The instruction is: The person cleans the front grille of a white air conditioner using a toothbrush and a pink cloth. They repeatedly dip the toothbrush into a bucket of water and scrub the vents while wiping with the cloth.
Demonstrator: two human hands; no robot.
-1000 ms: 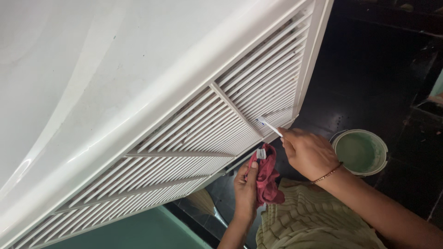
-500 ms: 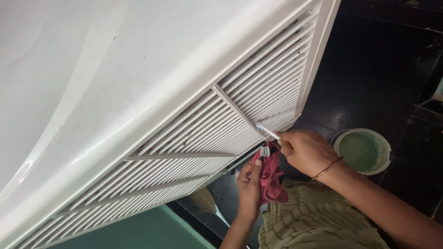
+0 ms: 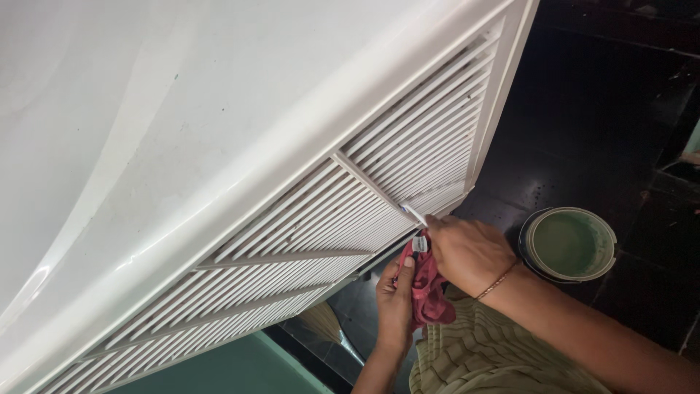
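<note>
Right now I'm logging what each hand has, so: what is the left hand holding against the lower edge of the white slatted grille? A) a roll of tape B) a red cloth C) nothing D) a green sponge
B: the left hand grips a bunched red cloth just below the grille, beside the right hand.
</note>
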